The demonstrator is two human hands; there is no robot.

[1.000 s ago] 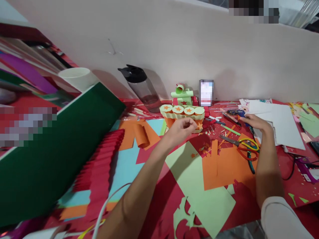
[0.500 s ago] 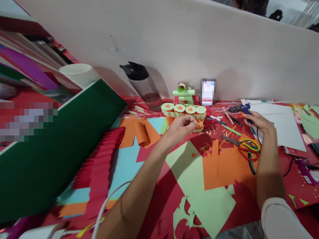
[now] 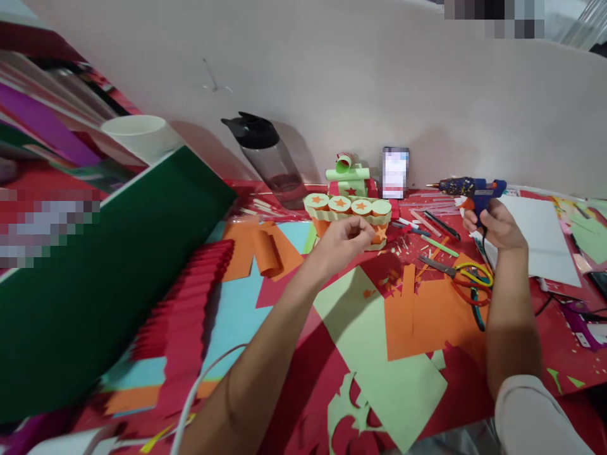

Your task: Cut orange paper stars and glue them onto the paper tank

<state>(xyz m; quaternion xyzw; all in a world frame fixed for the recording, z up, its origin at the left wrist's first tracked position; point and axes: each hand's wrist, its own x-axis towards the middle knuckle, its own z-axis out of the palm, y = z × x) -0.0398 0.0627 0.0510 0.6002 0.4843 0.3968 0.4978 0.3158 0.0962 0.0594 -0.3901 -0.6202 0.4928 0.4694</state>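
My left hand (image 3: 348, 239) is closed in a pinch, with a small orange paper star (image 3: 380, 234) at its fingertips. Directly behind it stands a paper model of orange rolls (image 3: 320, 227) with pale green round tops and a wavy green band. Orange stars lie on three of the tops; the rightmost top (image 3: 381, 208) is plain. My right hand (image 3: 496, 224) grips a blue glue gun (image 3: 478, 189), raised off the table with its nozzle to the left. Scissors (image 3: 458, 272) with yellow and red handles lie below it, over teal-handled pliers (image 3: 478, 309).
A green board (image 3: 118, 272) leans at the left beside a white cup (image 3: 137, 133) and a dark-lidded bottle (image 3: 270, 158). A phone (image 3: 395, 170) stands against the wall. Orange paper (image 3: 431, 322), green paper (image 3: 393, 366) and scraps cover the red table.
My right hand has lifted the glue gun from the table and turned its nozzle to the left. My left hand stays nearly still in front of the paper model.
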